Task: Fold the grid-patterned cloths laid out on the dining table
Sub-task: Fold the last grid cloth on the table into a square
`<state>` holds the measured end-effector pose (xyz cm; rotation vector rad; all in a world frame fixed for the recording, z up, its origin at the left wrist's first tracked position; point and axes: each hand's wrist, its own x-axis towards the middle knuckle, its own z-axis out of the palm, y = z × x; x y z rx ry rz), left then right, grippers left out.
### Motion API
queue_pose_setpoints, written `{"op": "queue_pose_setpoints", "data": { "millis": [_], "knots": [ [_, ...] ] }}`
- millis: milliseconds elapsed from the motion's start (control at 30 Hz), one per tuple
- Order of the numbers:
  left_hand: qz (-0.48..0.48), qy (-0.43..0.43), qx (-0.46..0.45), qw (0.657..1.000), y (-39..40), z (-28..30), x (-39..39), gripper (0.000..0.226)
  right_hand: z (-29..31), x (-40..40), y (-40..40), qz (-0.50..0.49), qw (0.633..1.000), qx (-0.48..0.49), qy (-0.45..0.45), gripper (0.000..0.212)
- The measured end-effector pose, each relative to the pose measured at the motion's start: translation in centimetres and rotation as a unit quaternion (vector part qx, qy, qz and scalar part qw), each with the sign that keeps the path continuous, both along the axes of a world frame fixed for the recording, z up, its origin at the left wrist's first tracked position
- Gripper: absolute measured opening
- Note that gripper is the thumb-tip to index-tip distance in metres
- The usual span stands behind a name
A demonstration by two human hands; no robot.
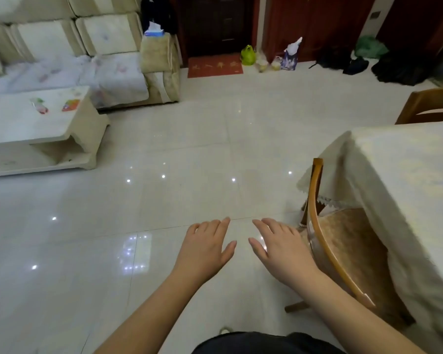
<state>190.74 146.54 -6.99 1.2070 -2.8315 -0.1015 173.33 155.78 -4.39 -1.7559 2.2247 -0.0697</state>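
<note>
Pre-fold: left hand [207, 247] and right hand [281, 245] hover over floor, grip slack, empty; next, turn to bench [404, 159], no grid cloths visible.

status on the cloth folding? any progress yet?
Nothing looks done. Left hand and right hand hover open over the floor, holding nothing. The dining table at right shows only its cream tablecloth; no grid-patterned cloths in view. All folding remains.

No legible txt anywhere.
</note>
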Motion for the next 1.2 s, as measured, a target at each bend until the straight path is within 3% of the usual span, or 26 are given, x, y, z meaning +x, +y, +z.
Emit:
{"op": "queue_pose_setpoints", "data": {
  "millis": [233, 367, 500, 667, 1033, 1200],
  "knots": [
    [0.025, 0.012, 0.018, 0.999, -4.9, -0.9, -0.5, 0.063, -1.2, -0.3, -5.1, 0.024, 1.0, 0.008, 0.019, 0.055],
    [0.021, -0.028, 0.039, 0.999, -8.6, -1.0, -2.4, 0.073, -2.8, -2.6, -8.9, 0.019, 1.0, 0.006, 0.019, 0.057],
    [0.033, -0.03, 0.014, 0.999, -12.4, -0.6, -4.1, 0.065, -3.0, -4.7, -13.4, 0.013, 1.0, -0.013, 0.021, 0.058],
    [0.035, -0.029, 0.005, 0.999, -17.7, 0.6, -6.7, 0.063, -1.8, -7.4, -18.3, 0.02, 0.999, -0.045, 0.013, 0.077],
    [0.018, -0.013, 0.02, 1.0, -30.2, -1.3, -11.4, 0.063, -3.6, -12.6, -27.3, -0.057, 0.997, -0.046, 0.033, 0.056],
    [-0.014, -0.006, 0.022, 1.0, -38.2, -2.1, -13.5, 0.06, -4.4, -14.5, -33.9, -0.074, 0.996, -0.019, 0.056, 0.059]
  ]
}}
